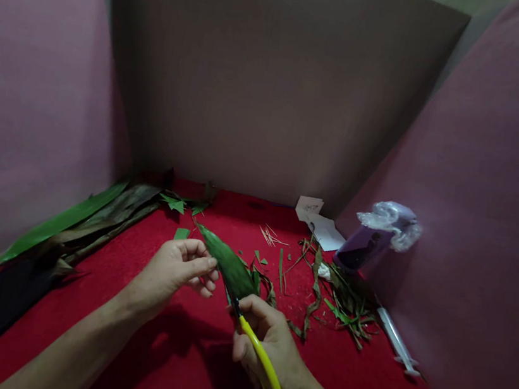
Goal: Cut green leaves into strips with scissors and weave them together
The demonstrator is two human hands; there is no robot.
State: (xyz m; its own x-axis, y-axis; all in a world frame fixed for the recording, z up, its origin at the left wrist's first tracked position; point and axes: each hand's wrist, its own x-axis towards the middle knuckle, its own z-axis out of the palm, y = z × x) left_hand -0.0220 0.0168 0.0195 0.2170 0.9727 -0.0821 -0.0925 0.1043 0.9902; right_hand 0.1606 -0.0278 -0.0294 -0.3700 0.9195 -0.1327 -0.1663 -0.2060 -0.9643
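Observation:
My left hand (187, 266) pinches the edge of a pointed green leaf (226, 260) between thumb and forefinger, its other fingers loosely curled. The leaf slants over the red cloth, its tip towards the upper left. In my right hand (269, 336) is a pair of scissors (261, 357) with yellow handles. Their dark blades point up and left along the lower edge of the leaf. How far the blades are apart is hard to make out, as the leaf and my fingers partly hide them.
Long leaves (69, 220) lie along the left wall. Toothpicks (272, 236) lie scattered at the back, near white papers (324, 230). To the right are dried leaf scraps (357, 303), a purple bottle (365, 243) topped with clear plastic, and a syringe (396, 337). Walls enclose the red cloth (238, 208).

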